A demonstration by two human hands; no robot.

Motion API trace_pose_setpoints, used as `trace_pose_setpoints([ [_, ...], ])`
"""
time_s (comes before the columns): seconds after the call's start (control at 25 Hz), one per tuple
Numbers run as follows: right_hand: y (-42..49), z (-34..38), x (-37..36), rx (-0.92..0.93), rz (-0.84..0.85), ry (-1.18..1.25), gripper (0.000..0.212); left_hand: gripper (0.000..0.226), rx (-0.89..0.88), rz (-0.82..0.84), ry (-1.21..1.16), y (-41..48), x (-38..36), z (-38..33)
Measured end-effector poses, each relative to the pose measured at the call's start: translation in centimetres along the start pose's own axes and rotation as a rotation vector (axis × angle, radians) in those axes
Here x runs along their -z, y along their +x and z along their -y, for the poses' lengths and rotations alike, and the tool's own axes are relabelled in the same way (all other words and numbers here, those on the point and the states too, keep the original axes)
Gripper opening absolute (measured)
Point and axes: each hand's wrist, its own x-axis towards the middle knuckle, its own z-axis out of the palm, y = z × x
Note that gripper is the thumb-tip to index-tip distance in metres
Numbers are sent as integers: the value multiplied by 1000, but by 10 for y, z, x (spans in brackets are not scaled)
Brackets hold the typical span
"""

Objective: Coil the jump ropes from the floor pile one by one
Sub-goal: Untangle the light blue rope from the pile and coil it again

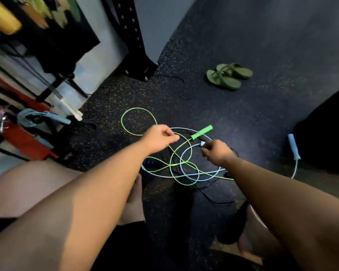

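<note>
A tangle of jump ropes lies on the dark speckled floor in front of me. The green jump rope (138, 108) forms a loop at the far left, and its green handle (202, 132) lies between my hands. The light blue jump rope (186, 151) winds through the pile and trails right to its blue handle (294, 146). A thin black rope (205, 194) runs under both, with a dark blue handle (151, 163) at the pile's left. My left hand (160, 138) is pinched shut on the green cord. My right hand (216, 153) pinches the light blue cord.
A pair of green sandals (228, 76) sits beyond the pile. A black rack post (133, 40) stands at the back left. A coiled light blue rope (41, 118) rests on red equipment at the left. A black object (329, 133) is at the right. My bare knee (37, 184) is at the lower left.
</note>
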Motion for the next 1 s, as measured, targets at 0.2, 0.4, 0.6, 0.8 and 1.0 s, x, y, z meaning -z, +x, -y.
trace_pose_setpoints([
  [0.2, 32, -54, -37, -234, 34, 138, 19, 22, 45, 134, 118, 41, -54, 19],
  [0.4, 83, -61, -76, -315, 121, 204, 17, 19, 105, 180, 141, 101, -87, 42],
  [0.6, 137, -44, -113, -312, 239, 191, 27, 18, 183, 189, 125, 145, -103, 76],
  [0.8, 150, -29, -164, -429, 282, 73, 45, 16, 264, 193, 99, 165, -109, 118],
  [1.0, 132, -18, -163, -188, 205, -63, 25, 13, 261, 205, 71, 164, -103, 119],
])
